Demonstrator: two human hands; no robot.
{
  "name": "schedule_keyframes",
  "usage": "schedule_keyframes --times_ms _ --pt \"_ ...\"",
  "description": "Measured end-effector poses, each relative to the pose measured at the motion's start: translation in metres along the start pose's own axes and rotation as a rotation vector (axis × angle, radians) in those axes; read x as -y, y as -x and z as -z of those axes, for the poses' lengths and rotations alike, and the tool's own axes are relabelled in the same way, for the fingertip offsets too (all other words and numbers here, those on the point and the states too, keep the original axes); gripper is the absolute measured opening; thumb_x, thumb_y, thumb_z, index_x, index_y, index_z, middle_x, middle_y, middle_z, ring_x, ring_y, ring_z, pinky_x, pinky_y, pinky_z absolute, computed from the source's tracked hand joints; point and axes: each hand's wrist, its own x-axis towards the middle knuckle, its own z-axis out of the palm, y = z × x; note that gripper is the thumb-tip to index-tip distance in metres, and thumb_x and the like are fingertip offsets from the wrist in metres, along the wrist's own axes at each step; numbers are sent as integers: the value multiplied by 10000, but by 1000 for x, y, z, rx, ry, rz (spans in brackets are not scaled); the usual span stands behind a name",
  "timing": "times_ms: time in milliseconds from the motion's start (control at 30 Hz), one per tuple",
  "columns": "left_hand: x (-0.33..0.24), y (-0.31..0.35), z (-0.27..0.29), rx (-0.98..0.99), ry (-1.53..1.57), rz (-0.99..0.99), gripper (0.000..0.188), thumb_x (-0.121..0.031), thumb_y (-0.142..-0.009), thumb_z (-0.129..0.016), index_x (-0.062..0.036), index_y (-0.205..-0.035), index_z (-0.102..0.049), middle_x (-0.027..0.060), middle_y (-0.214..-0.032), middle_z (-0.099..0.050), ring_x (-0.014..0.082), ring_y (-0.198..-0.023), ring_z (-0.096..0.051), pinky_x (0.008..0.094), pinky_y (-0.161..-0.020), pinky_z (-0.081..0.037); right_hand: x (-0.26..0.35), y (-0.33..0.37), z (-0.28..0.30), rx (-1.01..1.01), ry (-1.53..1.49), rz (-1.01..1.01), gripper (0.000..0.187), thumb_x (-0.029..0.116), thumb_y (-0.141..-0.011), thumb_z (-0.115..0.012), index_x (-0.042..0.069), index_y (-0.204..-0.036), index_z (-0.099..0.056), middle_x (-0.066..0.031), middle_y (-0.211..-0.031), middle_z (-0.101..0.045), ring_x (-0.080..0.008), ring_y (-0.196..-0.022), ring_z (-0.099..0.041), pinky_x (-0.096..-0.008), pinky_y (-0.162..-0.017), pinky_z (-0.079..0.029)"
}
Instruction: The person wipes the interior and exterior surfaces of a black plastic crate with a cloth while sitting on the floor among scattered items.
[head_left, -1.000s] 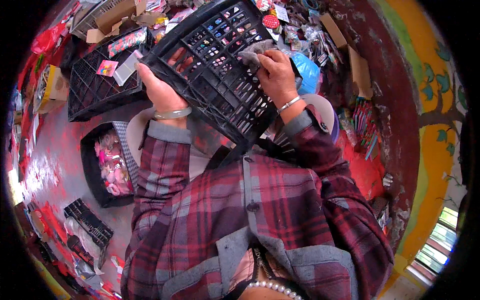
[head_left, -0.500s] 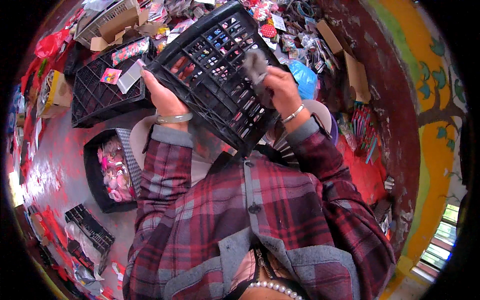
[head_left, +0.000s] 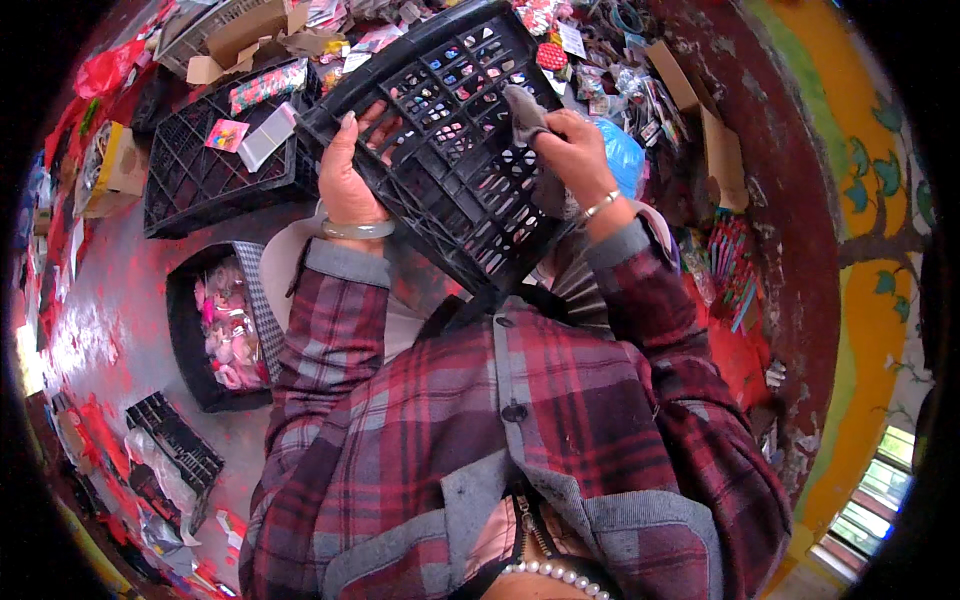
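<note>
A black plastic crate (head_left: 425,215) with a lattice base is held up tilted in front of my chest. My left hand (head_left: 352,180) is closed on its left side, the thumb along the outer edge and the fingertips showing through the lattice. In my right hand (head_left: 578,155) a grey cloth (head_left: 526,115) is pinched against the crate's lattice toward its right side. Part of the cloth hangs below the hand, and its far end sticks out past the fingers.
Another black crate (head_left: 175,205) stands at the left, carrying a white box (head_left: 266,138) and a pink packet (head_left: 226,135). Nearer is a black bin (head_left: 190,370) of pink items. Packaged goods pile up beyond. Cardboard (head_left: 722,160) and a painted wall (head_left: 870,330) are at right.
The crate and both hands have shifted slightly to the right in view. My right hand has moved the grey cloth a little along the lattice, still holding it.
</note>
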Motion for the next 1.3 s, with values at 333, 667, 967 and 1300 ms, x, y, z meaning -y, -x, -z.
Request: schedule_keyframes --times_ms 333,667,967,1300 --pt "2 -3 -2 -33 -79 -33 438 -287 -917 -434 37 -1210 -475 180 -1182 -549 297 -1075 -535 436 -909 -434 46 40 -45 -78 152 413 298 76 -657 -603 36 -952 -590 -138 -924 -554 -334 -874 -555 -399 -746 -478" --pt "0 -2 -1 -20 -52 -13 456 -286 -920 -423 62 -1213 -455 189 -1206 -534 296 -1075 -533 429 -916 -434 72 58 -43 27 252 469 306 55 -666 -591 19 -970 -605 -111 -932 -556 -294 -858 -558 -357 -736 -478" --pt "2 4 -4 2 -80 -28 440 -280 -931 -407 65 -1201 -461 168 -1169 -546 290 -1081 -528 424 -908 -437 73 55 -47 15 160 386 173 136 -685 -587 41 -829 -606 -122 -832 -548 -309 -800 -555 -403 -685 -476" --pt "2 1 -2 -7 -39 -36 384 -247 -894 -483 70 -1105 -532 157 -1078 -596 256 -942 -596 368 -830 -488 66 10 -10 404 -759 -326 192 96 -761 -565 -16 -893 -648 -5 -760 -588 -67 -693 -520 -225 -620 -422"
